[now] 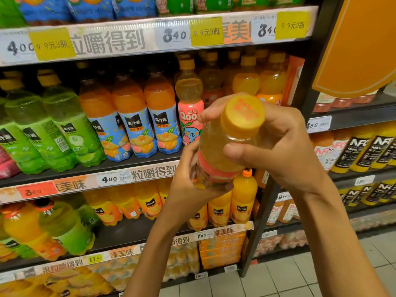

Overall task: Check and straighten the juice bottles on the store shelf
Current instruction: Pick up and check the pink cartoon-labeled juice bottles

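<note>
Juice bottle (222,146) with pale yellow drink, pink label band and orange-yellow cap (243,115) is off the shelf, held in the air in front of the middle shelf (85,170), tilted so the cap points toward the camera and up-right. Right hand (285,146) grips the neck and shoulder, fingers (211,115) curled over the far side behind the cap, thumb (237,153) pressed across the near side just below the cap. Left hand (190,185) holds the bottom end, fingers wrapped round the base from the left; base itself mostly hidden by the hand. Both hands closed on the same bottle. Just behind it on the middle shelf stands a matching pink-label Qoo bottle (189,108), upright, label facing out. Left of that, three orange bottles with blue labels (137,121) in a row, then green bottles (60,125) further left, all leaning with the wide-angle view. More yellow-capped bottles (272,78) behind and right of the held cap. Price strip (150,37) above carries yellow tags and printed numbers 400 and 340. Lower shelf holds orange juice bottles (243,196), one right under the left hand. Neighbouring rack at right has black-label NFC bottles (364,151). Tiled floor (289,275) at bottom right.
</note>
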`<action>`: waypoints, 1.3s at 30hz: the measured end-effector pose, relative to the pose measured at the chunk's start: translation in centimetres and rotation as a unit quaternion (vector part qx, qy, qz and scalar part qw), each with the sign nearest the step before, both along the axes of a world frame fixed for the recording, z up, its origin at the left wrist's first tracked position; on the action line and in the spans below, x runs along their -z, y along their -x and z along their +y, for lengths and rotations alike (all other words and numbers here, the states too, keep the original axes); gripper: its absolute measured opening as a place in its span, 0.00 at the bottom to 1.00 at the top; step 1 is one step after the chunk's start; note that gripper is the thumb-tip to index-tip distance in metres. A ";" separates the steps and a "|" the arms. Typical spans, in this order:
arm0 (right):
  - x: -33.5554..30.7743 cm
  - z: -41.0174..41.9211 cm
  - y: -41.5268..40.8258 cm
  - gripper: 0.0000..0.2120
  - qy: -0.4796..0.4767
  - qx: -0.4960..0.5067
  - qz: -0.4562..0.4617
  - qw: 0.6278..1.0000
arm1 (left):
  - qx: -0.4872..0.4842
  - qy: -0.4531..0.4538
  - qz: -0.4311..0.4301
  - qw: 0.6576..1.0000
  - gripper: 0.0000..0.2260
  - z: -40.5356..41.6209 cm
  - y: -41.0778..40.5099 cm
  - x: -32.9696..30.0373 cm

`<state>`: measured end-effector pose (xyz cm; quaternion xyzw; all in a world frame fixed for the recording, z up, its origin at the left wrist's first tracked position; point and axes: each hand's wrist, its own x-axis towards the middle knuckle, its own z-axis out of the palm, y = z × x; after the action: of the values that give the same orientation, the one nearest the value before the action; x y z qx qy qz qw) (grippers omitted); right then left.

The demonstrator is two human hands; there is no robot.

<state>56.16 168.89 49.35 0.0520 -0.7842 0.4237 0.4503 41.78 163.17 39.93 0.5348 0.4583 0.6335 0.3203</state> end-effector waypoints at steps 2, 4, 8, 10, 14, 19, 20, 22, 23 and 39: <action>0.0 0.7 0.1 0.14 0.048 -0.011 0.023 0.999 | 0.039 0.000 -0.026 0.999 0.34 -0.4 0.2 0.2; 0.1 1.6 0.5 0.21 0.112 -0.029 0.034 0.993 | 0.092 0.021 -0.049 0.994 0.33 -0.8 0.3 0.4; 0.7 2.7 1.2 0.26 0.274 -0.161 0.018 0.948 | 0.179 0.068 -0.072 0.979 0.26 -1.4 -0.2 0.8; 1.1 2.9 1.4 0.18 0.322 -0.155 0.026 0.934 | 0.168 0.084 -0.070 0.980 0.25 -1.5 -0.5 1.3; 1.2 2.9 2.0 0.07 0.359 0.024 0.019 0.933 | 0.092 0.086 -0.097 0.987 0.21 -1.3 -1.5 1.8; 0.7 2.6 2.3 0.08 0.364 0.052 -0.011 0.930 | 0.051 0.120 -0.210 0.969 0.26 -1.3 -2.2 1.1; 0.6 2.6 2.3 0.08 0.360 0.032 -0.014 0.932 | 0.086 0.124 -0.242 0.958 0.26 -1.4 -2.1 0.8; 0.6 2.6 2.4 0.11 0.370 0.005 -0.007 0.929 | 0.160 0.122 -0.285 0.937 0.27 -1.5 -2.0 0.4; 0.7 2.7 2.5 0.14 0.381 -0.008 0.000 0.924 | 0.198 0.123 -0.304 0.924 0.29 -1.6 -2.0 0.3; -0.2 3.1 3.1 0.10 0.294 0.189 0.002 0.937 | 0.059 0.086 -0.103 0.989 0.22 0.6 -2.1 0.9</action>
<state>53.05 172.04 49.53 -0.2314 -0.6191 0.5423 0.5188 43.89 163.76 39.07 0.4631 0.4429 0.6235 0.4479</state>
